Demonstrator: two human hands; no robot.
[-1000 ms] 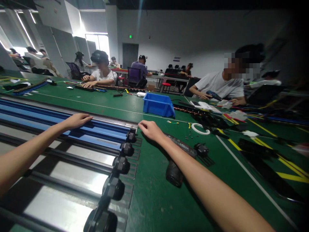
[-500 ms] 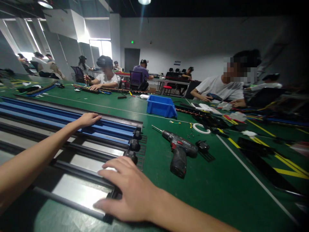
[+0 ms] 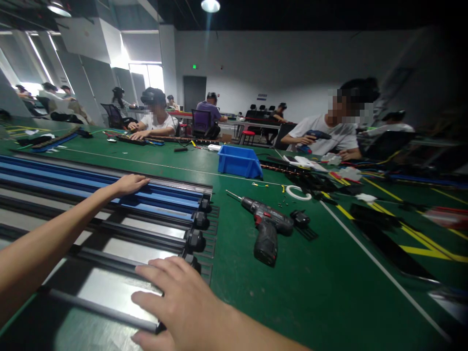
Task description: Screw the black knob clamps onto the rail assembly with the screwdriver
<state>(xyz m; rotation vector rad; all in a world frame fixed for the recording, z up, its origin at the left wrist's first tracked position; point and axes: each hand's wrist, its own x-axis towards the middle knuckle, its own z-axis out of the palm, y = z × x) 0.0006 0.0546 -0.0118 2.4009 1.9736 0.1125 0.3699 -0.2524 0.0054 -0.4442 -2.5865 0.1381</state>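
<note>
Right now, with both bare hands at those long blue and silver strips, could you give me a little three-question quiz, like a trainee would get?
1. Either-or: which reaches farther across the long, black-edged blue and silver strips, the left hand or the right hand?
2. True or false: the black-and-red cordless drill lies on the flat green tabletop with neither hand touching it.
3. Fill in the colour: the open-topped, box-shaped plastic bin beyond the drill is ____.

Key: 1. the left hand; 2. true; 3. blue.
</note>
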